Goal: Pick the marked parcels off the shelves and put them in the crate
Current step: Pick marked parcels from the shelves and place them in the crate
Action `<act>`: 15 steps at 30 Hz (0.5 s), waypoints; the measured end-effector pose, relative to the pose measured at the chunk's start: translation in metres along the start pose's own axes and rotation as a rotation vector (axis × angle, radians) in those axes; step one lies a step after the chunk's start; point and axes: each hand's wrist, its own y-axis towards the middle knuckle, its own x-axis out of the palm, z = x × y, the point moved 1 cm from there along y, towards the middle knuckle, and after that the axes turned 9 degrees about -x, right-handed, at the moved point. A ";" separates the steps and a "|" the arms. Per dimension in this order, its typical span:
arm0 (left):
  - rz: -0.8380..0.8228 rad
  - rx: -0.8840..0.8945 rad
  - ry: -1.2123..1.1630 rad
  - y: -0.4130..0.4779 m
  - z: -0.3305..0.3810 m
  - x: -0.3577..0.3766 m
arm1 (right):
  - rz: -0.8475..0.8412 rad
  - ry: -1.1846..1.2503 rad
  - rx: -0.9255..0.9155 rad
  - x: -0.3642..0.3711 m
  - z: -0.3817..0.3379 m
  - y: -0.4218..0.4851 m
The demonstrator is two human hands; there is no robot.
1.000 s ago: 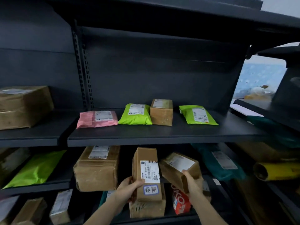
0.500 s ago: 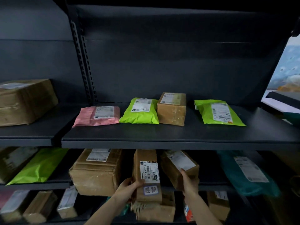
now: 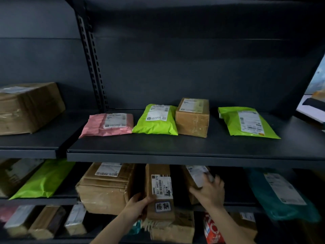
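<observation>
Head view of dark steel shelving. The left grip (image 3: 139, 206), a bare hand, is closed round the lower left edge of the marked box (image 3: 159, 175), thumb on the front face. This box stands upright at the front of the lower shelf (image 3: 242, 203), its barcode label facing the viewer and a blue-bordered sticker (image 3: 162, 206) just below the label. The right grip (image 3: 209, 192), blurred, holds the tilted box (image 3: 191, 178) just to the right, fingers over its label and thumb along its lower edge. A big box (image 3: 105, 187) sits on the same shelf, just left of the marked box; a teal bag (image 3: 277, 192) lies well to the right. On the middle shelf (image 3: 175, 148) lie, left to right, a pink bag (image 3: 109, 124), a green bag (image 3: 156, 120), a small box (image 3: 192, 118) touching it, and a second green bag (image 3: 246, 124) set apart. More parcels lie on the bottom shelf, partly hidden.
</observation>
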 end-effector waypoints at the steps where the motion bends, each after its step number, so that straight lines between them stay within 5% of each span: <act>1: -0.003 -0.005 -0.001 -0.001 0.000 -0.001 | 0.021 -0.017 0.026 0.001 -0.004 0.004; 8: 0.010 -0.023 0.000 -0.011 0.000 -0.008 | 0.055 -0.053 0.097 0.005 -0.019 0.014; 15: -0.055 0.041 0.037 -0.030 -0.003 0.000 | 0.143 -0.051 -0.058 -0.007 -0.022 -0.042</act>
